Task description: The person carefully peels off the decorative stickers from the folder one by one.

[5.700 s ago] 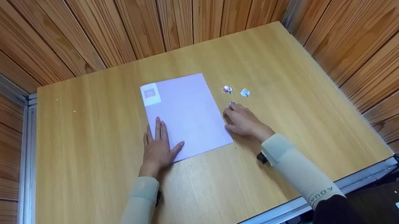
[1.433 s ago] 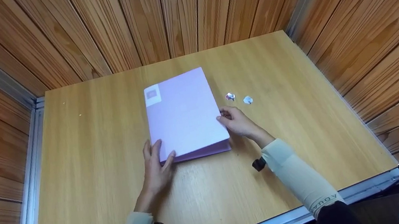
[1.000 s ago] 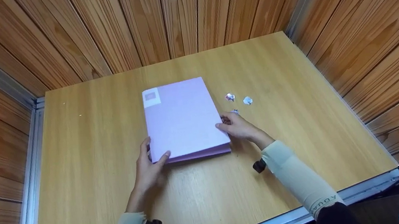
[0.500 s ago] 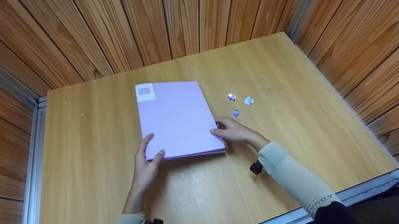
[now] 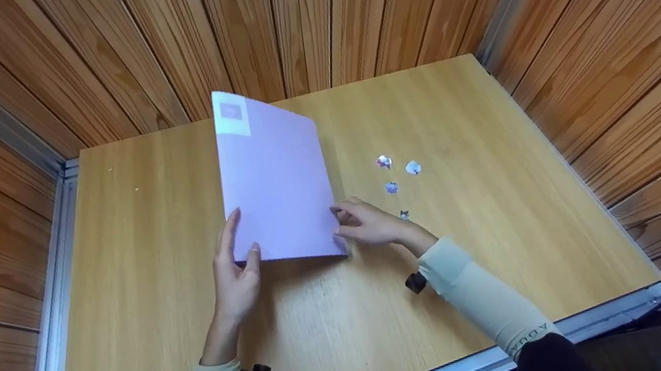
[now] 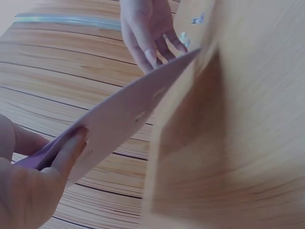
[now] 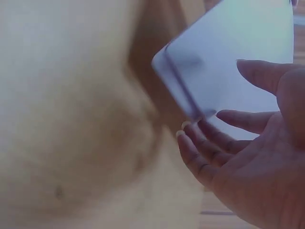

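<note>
A pale purple folder [image 5: 271,174] with a white label at its top left corner is raised off the wooden table [image 5: 454,105], its far end tilted up. My left hand [image 5: 238,268] pinches its near left corner, thumb [image 6: 71,148] on the front cover and fingers behind. My right hand [image 5: 364,225] holds the near right corner; in the right wrist view its fingertips [image 7: 200,138] curl under the folder's [image 7: 228,62] edge with the thumb over the cover. The folder [image 6: 128,114] is seen edge-on in the left wrist view.
Several small shiny crumpled scraps [image 5: 383,161] [image 5: 412,168] [image 5: 391,187] lie on the table right of the folder, one [image 5: 404,215] just behind my right hand. Wooden slat walls close in the back and both sides. A metal rail [image 5: 456,367] runs along the near edge.
The folder, flat on the table before, has been slid left and its far end lifted. Both hands moved to its near corners and took hold. One more scrap now shows by the right hand.
</note>
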`<state>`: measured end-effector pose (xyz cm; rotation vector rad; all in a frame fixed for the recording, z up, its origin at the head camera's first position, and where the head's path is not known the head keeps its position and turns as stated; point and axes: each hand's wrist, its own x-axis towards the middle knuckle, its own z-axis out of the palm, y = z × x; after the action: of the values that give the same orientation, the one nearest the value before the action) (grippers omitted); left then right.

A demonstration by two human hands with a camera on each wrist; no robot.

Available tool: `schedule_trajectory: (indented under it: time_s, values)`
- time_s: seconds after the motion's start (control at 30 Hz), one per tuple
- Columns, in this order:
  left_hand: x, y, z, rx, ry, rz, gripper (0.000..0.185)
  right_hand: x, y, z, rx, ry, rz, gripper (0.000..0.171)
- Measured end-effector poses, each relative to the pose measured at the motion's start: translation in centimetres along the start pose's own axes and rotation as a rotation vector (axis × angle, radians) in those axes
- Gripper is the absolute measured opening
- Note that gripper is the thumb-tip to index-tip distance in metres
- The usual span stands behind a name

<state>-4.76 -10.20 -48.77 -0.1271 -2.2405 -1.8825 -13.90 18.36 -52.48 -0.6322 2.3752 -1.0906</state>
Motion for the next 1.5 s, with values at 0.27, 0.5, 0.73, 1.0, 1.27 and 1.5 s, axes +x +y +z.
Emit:
schedule_trajectory:
  time_s: [0.27,0.5,0.73,1.0,1.27,1.5]
  values:
    - [-0.7,1.7,0.4,0.09,0.036,0.163,0.064,-0.5,-3.9,0.0,-0.003,-0.153,-0.03,0.073]
    - [-1.3,3.2,1.6,0.207,-0.023,0.27,0.069,0.1,-6.9,0.1,0.49,-0.205,-0.123,0.072]
    - [-2.0,4.5,2.7,0.389,-0.065,0.331,0.085,-0.1,-9.7,0.0,0.785,-0.182,-0.239,0.094]
    - [-2.8,4.8,4.1,0.501,-0.149,0.356,0.084,-0.4,-10.8,0.8,0.843,-0.113,-0.302,0.082]
    - [-2.7,3.6,5.1,0.479,-0.141,0.41,0.069,-0.2,-10.6,1.1,0.907,0.048,-0.223,0.062]
    - [-2.4,2.3,6.0,0.532,-0.148,0.393,0.059,0.0,-10.0,1.1,0.959,0.185,-0.163,0.05]
